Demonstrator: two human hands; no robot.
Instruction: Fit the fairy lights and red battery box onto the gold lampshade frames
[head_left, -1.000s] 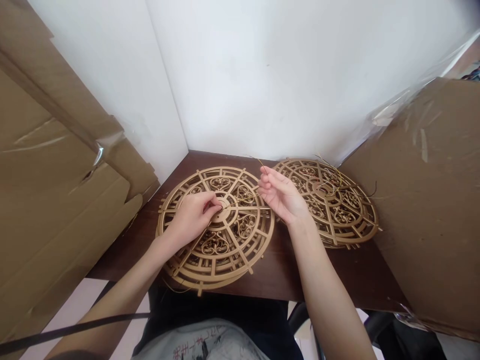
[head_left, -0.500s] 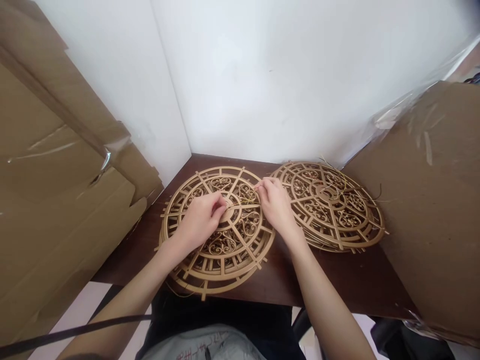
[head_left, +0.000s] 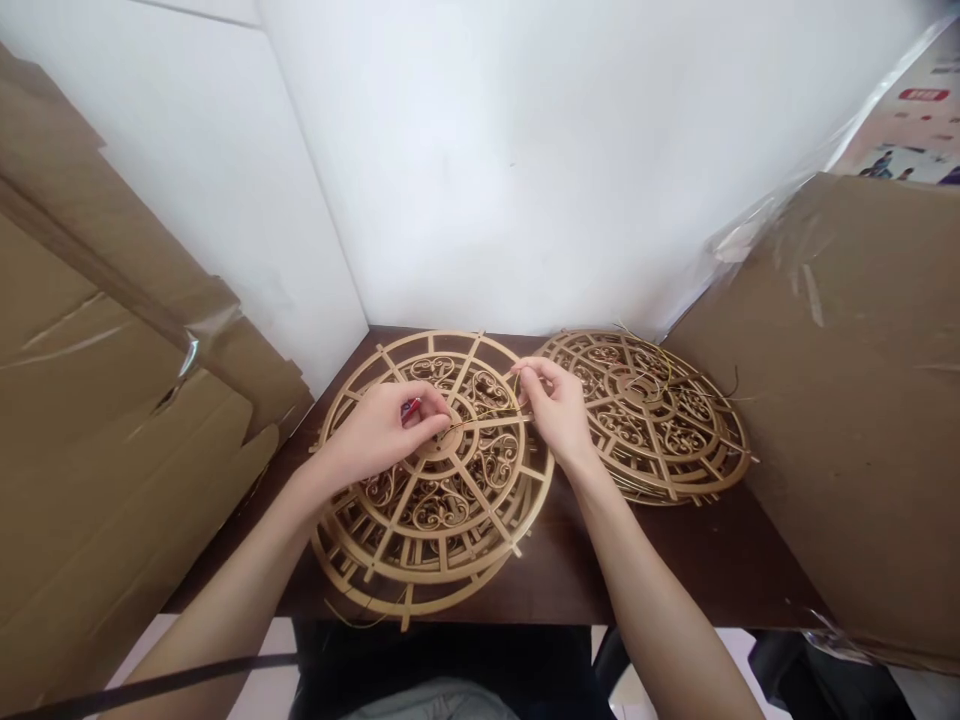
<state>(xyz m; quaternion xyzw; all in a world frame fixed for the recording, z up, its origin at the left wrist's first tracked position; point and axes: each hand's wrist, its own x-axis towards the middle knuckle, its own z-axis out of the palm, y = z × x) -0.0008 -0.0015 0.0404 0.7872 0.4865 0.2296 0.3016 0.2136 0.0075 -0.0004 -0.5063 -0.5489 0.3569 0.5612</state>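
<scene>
Golden wire (head_left: 489, 412), left hand (head_left: 397, 425) pinching, right (head_left: 556, 408) likewise

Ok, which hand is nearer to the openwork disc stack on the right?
The right. The right hand is just beside the left edge of the right-side stack; the left hand is farther away, over the other stack.

Bright and diffuse overall, palest across the white wall (head_left: 465, 180), dimming to grey toward the upper right corner. Darker on the desk (head_left: 735, 550). Streaked by glare on the clear tape (head_left: 190, 357) at left. Slightly soft in the fine scrollwork of the left openwork disc (head_left: 450, 455). Strongly stretched toward the edges.
</scene>
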